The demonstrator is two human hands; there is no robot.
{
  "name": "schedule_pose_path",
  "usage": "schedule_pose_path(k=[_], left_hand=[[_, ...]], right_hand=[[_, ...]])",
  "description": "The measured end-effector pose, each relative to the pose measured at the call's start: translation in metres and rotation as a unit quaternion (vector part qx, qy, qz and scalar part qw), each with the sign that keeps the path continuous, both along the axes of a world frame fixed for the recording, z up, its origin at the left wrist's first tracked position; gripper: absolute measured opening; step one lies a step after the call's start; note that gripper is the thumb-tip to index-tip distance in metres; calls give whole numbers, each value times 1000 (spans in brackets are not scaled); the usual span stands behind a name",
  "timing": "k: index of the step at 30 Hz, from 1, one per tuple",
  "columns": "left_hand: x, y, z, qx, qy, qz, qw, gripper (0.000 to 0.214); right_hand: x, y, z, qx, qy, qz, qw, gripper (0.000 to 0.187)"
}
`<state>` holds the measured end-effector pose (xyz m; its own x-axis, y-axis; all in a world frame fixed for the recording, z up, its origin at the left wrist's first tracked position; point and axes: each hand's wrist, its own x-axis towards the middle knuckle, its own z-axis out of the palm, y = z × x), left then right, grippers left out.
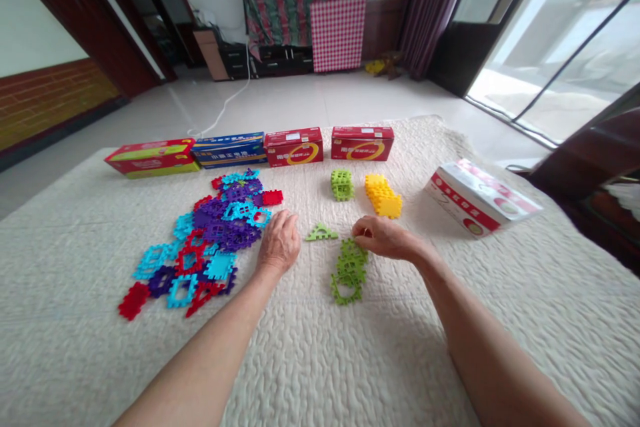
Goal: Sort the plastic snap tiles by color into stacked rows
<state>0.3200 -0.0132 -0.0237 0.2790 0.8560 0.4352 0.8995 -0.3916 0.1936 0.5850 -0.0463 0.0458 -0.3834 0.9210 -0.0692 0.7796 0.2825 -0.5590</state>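
Head cam: R hand (384,238) at far end of green pcs (353,257), thumb + fingertips narrow, can't tell if gripping. L hand (280,240) btwn mixed-colour pile (220,230) & green triangle (323,236), fingers curled, grip hidden. Blue box (231,152) reads 小霸王电池; red box beside it (294,148) & 2nd red box (363,145) 南孚, rest unclear; white box (463,203) lettering blurred.

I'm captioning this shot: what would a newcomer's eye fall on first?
Probably the jumble of red, blue and purple pieces, just left of the left hand. Next come the overlapping green pieces by the right hand, with yellow pieces beyond. Four boxes line up behind them.
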Motion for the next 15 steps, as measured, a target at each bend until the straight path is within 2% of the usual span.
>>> schedule_pose_path(k=[4,7,10,15], left_hand=[[0,0,0,9,-5,-1,1000,37],[0,0,-1,7,-12,-8,1000,37],[0,1,-1,8,-17,-10,1000,37],[0,0,-1,5,-8,-8,1000,36]], right_hand=[[8,3,2,35,103,-49,993,9],[7,7,0,124,145,-81,978,8],[6,10,-6,204,98,-74,971,5],[7,8,-14,157,1,-18,987,16]])
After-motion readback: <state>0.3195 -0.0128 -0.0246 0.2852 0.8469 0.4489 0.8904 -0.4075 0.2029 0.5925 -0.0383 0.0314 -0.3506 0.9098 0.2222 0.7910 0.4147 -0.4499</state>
